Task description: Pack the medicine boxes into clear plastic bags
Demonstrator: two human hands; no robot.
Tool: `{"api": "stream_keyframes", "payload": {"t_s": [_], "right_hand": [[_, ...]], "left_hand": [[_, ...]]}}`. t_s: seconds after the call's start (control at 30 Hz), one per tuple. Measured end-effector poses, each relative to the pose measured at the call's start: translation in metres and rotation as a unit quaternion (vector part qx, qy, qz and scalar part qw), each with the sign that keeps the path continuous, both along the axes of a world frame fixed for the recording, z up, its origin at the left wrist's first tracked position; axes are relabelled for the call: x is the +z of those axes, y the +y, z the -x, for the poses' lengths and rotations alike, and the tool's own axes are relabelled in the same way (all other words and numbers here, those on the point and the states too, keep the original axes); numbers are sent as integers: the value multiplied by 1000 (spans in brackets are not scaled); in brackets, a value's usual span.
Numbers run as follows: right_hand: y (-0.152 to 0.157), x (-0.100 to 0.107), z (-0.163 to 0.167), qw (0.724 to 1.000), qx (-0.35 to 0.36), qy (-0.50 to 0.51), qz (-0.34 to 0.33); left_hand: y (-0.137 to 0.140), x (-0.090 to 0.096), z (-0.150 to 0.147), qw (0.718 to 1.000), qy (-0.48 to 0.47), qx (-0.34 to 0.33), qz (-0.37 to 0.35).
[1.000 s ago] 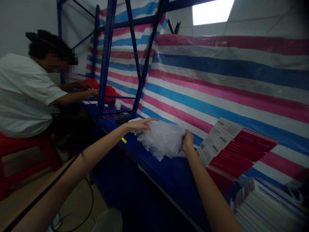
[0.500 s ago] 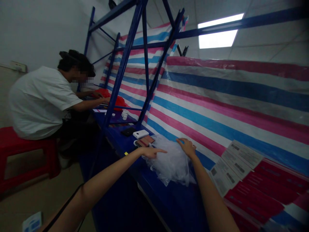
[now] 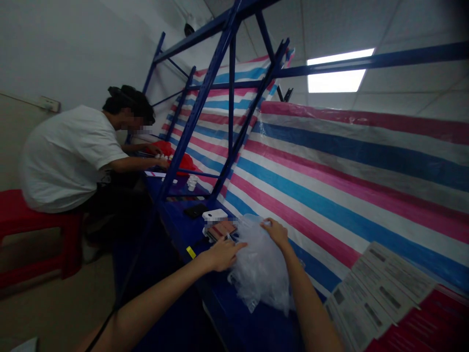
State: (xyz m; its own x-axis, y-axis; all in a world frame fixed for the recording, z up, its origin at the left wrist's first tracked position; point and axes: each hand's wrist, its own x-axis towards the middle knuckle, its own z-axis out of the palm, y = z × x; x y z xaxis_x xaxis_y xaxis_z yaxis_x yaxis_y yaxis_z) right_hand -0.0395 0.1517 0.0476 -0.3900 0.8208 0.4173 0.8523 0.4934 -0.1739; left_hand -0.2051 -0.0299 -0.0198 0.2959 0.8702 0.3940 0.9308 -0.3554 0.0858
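Observation:
A loose heap of clear plastic bags (image 3: 261,274) lies on the blue tabletop (image 3: 234,313) between my two hands. My left hand (image 3: 222,254) is at the heap's left side, its fingers apart and the index finger stretched out against the plastic. At the upper right edge, my right hand (image 3: 277,232) has its fingertips bent down onto a plastic bag and seems to pinch it. Just beyond my left hand is a brown, flat rectangular item (image 3: 221,231), with a white device (image 3: 214,215) behind it.
A blue metal rack frame (image 3: 205,98) rises from the table's far part. Striped sheeting (image 3: 311,181) hangs behind. Red packages with white labels (image 3: 381,293) lie at right. A person in a white shirt (image 3: 73,156) sits on a red stool (image 3: 69,239), handling small white pieces.
The view has tilted upward slightly, so everything sits lower. My right hand's fingers have bent onto the bags. My left hand has opened from a pointing shape.

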Motion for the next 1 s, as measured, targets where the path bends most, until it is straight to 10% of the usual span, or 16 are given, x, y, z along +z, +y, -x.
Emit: {"api": "stream_keyframes", "payload": {"t_s": [0.33,0.63,0.87,1.0], "right_hand": [[10,-103,4,980,-115,-22,-161],[11,-90,-20,999,-7,-37,35],[-9,-84,-26,1000,6,-21,-11],[-20,-75,-27,991,24,-26,-130]], "left_hand": [[16,-11,5,994,-25,54,-87],[15,-22,4,996,-46,-38,69],[-13,13,-34,988,-41,1,-147],[-19,-2,-63,987,4,-138,-77]]}}
